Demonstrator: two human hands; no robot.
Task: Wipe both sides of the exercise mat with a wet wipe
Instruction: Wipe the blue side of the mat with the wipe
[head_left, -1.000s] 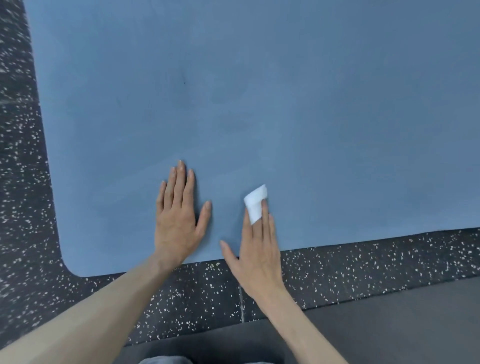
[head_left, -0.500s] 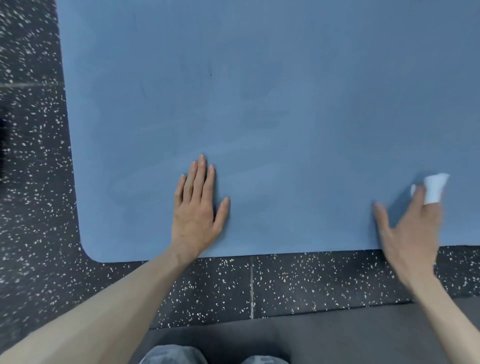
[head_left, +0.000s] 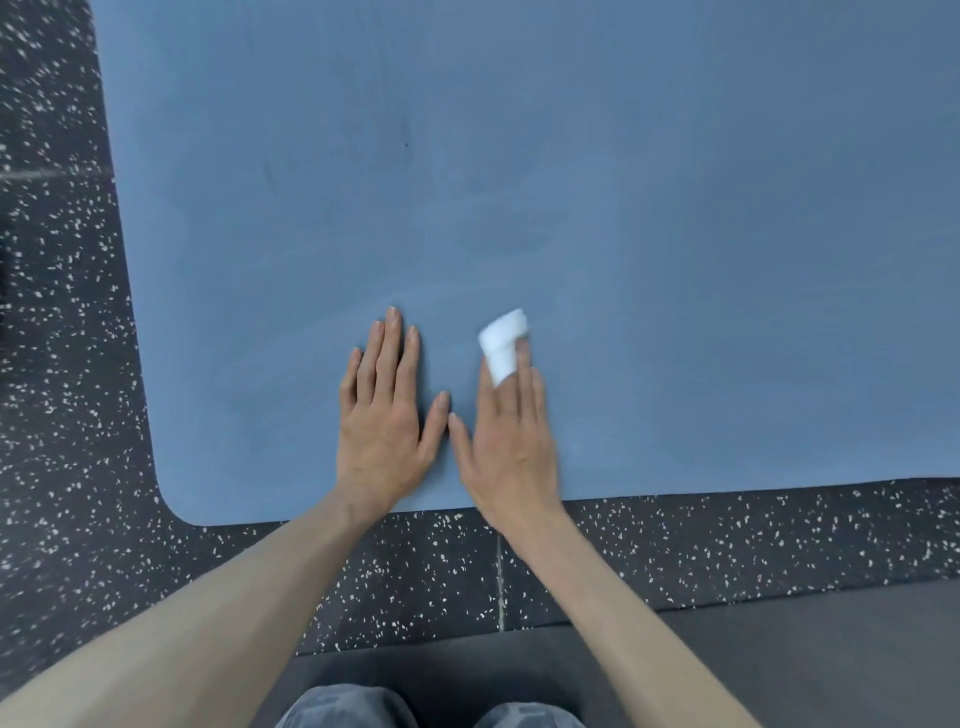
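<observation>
A blue exercise mat (head_left: 571, 182) lies flat on the floor and fills most of the view, its rounded near-left corner at the lower left. My left hand (head_left: 382, 415) rests palm down on the mat near its front edge, fingers spread, holding nothing. Just to its right, my right hand (head_left: 506, 436) presses a folded white wet wipe (head_left: 503, 343) onto the mat; the wipe is wrapped around the fingertips. The two thumbs almost touch. The right hand is blurred by motion.
Black rubber flooring with white speckles (head_left: 62, 364) borders the mat on the left and in front. A plain dark grey strip (head_left: 805, 649) lies nearer to me. My knees in grey trousers (head_left: 353, 709) show at the bottom edge.
My right hand swept the wipe far right along the front of the mat, then back left beside the left hand. The left hand stayed planted on the mat.
</observation>
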